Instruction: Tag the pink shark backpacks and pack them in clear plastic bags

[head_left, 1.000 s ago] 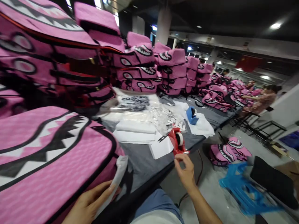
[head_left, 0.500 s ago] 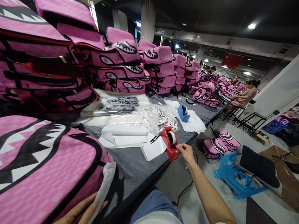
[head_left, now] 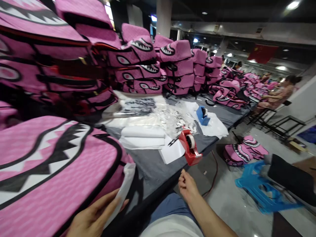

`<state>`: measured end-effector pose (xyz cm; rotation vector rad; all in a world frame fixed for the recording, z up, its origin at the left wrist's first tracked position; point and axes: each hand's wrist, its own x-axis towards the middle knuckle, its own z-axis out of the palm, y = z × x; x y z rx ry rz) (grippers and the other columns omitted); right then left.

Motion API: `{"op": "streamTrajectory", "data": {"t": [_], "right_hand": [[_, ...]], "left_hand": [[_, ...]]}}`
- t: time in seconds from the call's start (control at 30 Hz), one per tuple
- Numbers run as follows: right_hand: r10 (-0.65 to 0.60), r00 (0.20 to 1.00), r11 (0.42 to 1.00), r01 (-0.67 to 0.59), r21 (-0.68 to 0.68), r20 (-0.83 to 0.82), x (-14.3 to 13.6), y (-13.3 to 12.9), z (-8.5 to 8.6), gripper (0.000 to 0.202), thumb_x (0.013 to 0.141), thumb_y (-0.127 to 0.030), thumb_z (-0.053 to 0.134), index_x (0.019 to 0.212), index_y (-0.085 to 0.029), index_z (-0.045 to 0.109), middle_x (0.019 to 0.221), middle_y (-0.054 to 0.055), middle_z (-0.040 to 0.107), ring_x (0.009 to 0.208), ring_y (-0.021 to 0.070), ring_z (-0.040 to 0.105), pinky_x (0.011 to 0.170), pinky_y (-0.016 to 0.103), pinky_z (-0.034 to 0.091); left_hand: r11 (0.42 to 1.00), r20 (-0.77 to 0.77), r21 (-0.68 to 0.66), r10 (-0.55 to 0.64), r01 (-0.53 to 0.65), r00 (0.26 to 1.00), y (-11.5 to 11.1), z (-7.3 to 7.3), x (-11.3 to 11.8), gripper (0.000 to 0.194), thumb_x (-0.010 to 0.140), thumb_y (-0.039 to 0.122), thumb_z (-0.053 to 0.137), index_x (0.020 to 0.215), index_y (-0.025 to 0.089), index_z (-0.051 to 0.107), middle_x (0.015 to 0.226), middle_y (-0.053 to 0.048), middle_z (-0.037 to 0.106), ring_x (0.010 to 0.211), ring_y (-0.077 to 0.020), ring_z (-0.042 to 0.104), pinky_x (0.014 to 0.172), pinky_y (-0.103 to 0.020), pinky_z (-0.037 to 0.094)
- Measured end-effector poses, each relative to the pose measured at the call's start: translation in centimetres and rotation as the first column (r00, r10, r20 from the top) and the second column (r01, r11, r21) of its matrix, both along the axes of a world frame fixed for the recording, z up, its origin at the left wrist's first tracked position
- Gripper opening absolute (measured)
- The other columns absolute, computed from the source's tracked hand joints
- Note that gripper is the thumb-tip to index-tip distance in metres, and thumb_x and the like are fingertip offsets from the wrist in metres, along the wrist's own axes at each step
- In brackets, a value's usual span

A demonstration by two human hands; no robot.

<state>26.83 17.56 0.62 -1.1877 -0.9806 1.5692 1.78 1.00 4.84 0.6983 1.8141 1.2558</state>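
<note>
Backpack (head_left: pixel 71 174), pink with jagged black-and-white print, lay on the desk (head_left: pixel 148 168); left hand (head_left: pixel 92 214) held one white strip (head_left: pixel 127 177) beside it; right hand (head_left: pixel 187 184), pinched narrow, hung near one red tape dispenser (head_left: pixel 191 154).

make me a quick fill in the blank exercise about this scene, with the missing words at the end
The tape dispenser nearest the right hand is ____ in color.
The other tape dispenser, farther back on the table, is ____ in color.
The left hand holds a strip colored ____.
As the picture shows it, the black tool lies just to the ____ of the nearer dispenser.

Missing words: red; blue; white; left
</note>
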Motion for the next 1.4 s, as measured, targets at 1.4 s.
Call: {"op": "streamTrajectory", "data": {"t": [1.4], "right_hand": [[0.678, 0.515, 0.493, -0.848, -0.197, -0.524, -10.2, -5.6, 2.8, 0.053, 0.07, -0.051, 0.087, 0.098, -0.016, 0.059, 0.051, -0.011, 0.058, 0.031, 0.0, 0.026, 0.034, 0.016, 0.013]], "left_hand": [[0.933, -0.623, 0.315, 0.066, 0.173, 0.779, -0.5, 1.5, 1.9, 0.035, 0.094, 0.03, 0.059, 0.127, 0.039, 0.068, 0.134, -0.003, 0.066, 0.121, -0.0202, 0.067, 0.093, -0.027, 0.059]]}}
